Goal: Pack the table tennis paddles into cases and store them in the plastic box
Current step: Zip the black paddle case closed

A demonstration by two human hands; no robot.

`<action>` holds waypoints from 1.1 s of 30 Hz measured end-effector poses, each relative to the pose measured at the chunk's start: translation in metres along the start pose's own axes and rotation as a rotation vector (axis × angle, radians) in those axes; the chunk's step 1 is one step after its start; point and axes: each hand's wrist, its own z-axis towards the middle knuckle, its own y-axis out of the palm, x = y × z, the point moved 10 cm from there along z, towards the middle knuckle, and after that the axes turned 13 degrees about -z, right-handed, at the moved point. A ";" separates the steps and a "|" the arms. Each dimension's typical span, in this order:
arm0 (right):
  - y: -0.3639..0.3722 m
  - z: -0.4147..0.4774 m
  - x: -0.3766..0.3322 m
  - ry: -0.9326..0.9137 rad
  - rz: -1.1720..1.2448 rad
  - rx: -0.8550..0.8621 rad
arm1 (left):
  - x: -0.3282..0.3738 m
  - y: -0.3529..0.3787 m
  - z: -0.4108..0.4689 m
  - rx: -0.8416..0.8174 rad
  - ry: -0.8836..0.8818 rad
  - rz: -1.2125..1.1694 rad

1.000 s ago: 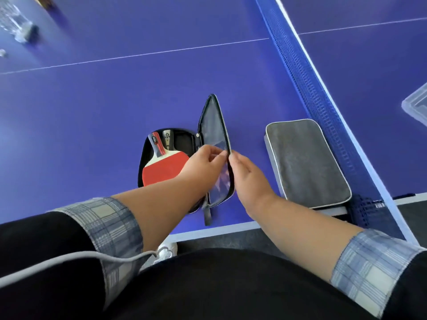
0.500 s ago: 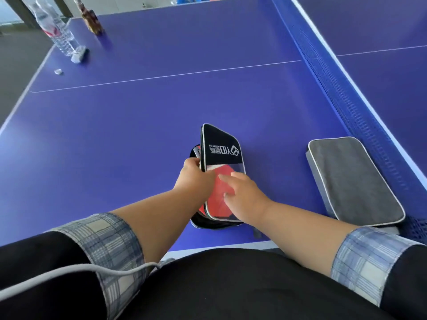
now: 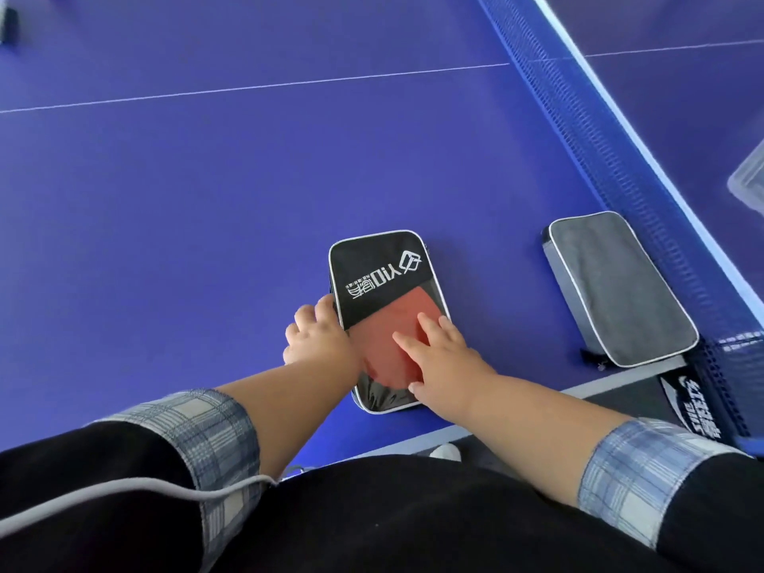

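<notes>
A black paddle case [image 3: 374, 275] with white lettering lies flat and folded shut near the table's front edge. A red paddle [image 3: 384, 337] shows through its clear window. My right hand [image 3: 442, 353] presses flat on the window with straight fingers. My left hand [image 3: 318, 332] rests at the case's left edge, fingers curled at the rim; what they hold is hidden. A grey case [image 3: 620, 287] lies closed to the right, beside the net. The clear plastic box [image 3: 750, 181] sits past the net at the right edge.
The blue net [image 3: 612, 150] runs diagonally between the cases and the plastic box. The net post and clamp [image 3: 703, 390] stand at the table's front right corner. The blue table [image 3: 186, 221] stretches far to the left and back.
The case lid has swung from upright down flat over the red paddle. My right hand moved onto the window, and my left hand slid to the case's left edge.
</notes>
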 end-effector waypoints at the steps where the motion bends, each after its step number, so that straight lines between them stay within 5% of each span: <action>1: -0.001 -0.002 0.002 0.005 -0.005 0.014 | 0.019 0.001 0.000 -0.003 0.169 0.139; 5: -0.004 0.001 0.005 -0.022 -0.006 0.030 | 0.059 0.038 -0.015 -0.216 0.726 0.673; 7: -0.003 0.002 0.003 -0.040 0.026 0.028 | 0.051 0.045 -0.012 -0.280 0.734 0.730; 20: -0.054 0.050 0.092 0.206 0.622 0.249 | 0.122 0.053 0.035 -0.054 0.721 0.449; 25: -0.078 0.110 0.123 0.157 0.568 0.234 | 0.108 0.066 0.040 -0.003 0.612 0.409; 33: -0.105 0.174 0.105 -0.163 0.252 0.158 | 0.117 0.066 0.031 0.015 0.715 0.456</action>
